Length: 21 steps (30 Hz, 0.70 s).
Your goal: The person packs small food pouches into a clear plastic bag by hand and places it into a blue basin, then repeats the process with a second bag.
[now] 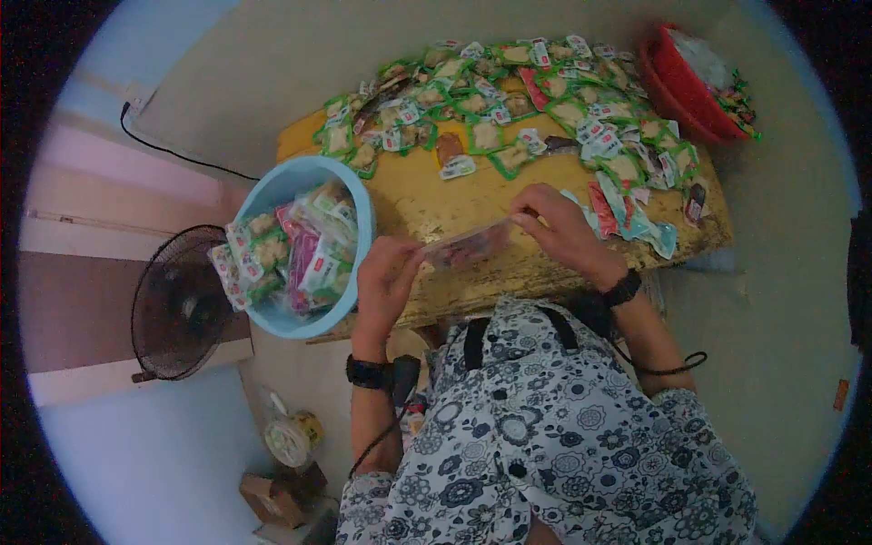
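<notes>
Between my two hands a clear plastic bag (470,247) with something reddish in it is stretched above the near edge of the yellow table (409,195). My left hand (389,272) pinches its left end, close to the blue basin's rim. At the upper right corner my right hand (556,222) grips the bag with closed fingers. Left of my hands, the light blue basin (365,227) is heaped with small sealed food packets (268,250), many of them white and green. What exactly lies in the held bag is too blurred to name.
Many green-edged food packets (486,136) cover the table's far side. Torn-looking pale blue wrappers (658,238) lie at its right. Red basins (677,91) stand at the back right corner. A black fan (186,304) is left of the blue basin; cardboard boxes (277,498) sit below.
</notes>
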{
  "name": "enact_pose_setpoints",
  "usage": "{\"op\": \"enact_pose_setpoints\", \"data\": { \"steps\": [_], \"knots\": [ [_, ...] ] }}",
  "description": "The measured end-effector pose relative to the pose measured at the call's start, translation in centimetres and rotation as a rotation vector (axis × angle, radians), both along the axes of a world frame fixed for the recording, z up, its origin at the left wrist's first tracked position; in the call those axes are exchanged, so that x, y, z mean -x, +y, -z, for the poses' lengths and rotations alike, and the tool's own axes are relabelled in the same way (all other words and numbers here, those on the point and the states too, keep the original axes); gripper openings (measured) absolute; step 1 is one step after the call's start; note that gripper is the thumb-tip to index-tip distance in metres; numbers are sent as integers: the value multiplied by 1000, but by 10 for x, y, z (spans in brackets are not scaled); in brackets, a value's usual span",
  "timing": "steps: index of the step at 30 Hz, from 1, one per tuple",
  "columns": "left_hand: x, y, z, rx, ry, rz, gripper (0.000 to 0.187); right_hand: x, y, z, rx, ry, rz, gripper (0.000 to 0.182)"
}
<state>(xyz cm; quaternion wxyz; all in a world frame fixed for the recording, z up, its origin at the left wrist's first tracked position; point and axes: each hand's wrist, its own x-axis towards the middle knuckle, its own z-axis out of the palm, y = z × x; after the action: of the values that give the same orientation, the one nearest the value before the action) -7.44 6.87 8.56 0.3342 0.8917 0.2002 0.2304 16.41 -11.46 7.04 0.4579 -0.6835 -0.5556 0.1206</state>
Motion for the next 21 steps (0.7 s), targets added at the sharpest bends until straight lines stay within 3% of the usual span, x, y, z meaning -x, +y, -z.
{"op": "enact_pose_setpoints", "data": {
  "steps": [5,11,21],
  "knots": [
    [7,-1,11,310,-55,-46,11,5,-2,-3,107,22,20,13],
    [7,-4,-2,269,22,-6,13,2,-2,1,85,99,-13,14],
    [3,-3,-10,272,59,32,12,1,12,-9,-57,-78,-142,14]
  ]
}}
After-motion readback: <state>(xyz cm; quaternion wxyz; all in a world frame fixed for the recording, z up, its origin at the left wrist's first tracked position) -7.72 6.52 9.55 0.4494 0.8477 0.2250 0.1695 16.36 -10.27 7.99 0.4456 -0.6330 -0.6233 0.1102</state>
